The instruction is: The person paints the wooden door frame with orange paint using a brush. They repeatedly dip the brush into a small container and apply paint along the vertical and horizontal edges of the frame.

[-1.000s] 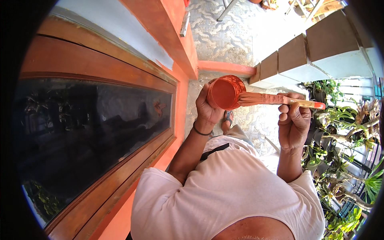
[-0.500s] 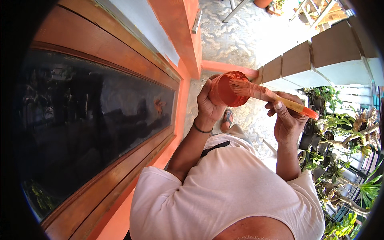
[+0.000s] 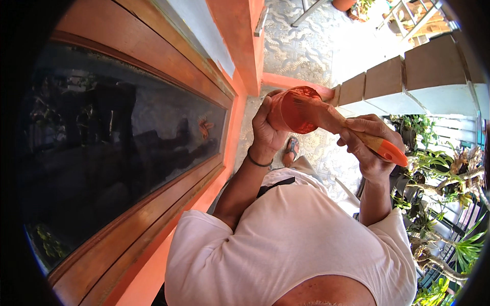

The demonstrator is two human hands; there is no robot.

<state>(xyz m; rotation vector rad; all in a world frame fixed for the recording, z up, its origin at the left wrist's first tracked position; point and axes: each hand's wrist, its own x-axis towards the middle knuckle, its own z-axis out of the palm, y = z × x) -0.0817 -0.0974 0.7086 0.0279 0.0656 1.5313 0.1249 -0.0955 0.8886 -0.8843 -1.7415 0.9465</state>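
Note:
My left hand [image 3: 265,124] grips a round paint can [image 3: 285,113] coated in orange-red paint, its mouth tipped toward my right. In my right hand [image 3: 371,145] is a paintbrush [image 3: 329,118] with a wooden handle ending in an orange tip. The thumb and fingers close round the handle near the brush head. The bristles reach into the mouth of the can, over the paint, and seem to lie against its inner rim. How deep the bristle ends go I cannot tell.
To my left stands a wooden frame [image 3: 148,64] around a dark glass pane [image 3: 127,127], with an orange wall edge [image 3: 238,109] beside it. A low wall with brown capping [image 3: 383,81] and potted plants [image 3: 434,158] are on the right. Patterned tiles [image 3: 296,41] cover the floor ahead.
The paintbrush has turned in my right hand, showing its broad side, and its bristles have gone further into the can. My left hand holds the can almost as before.

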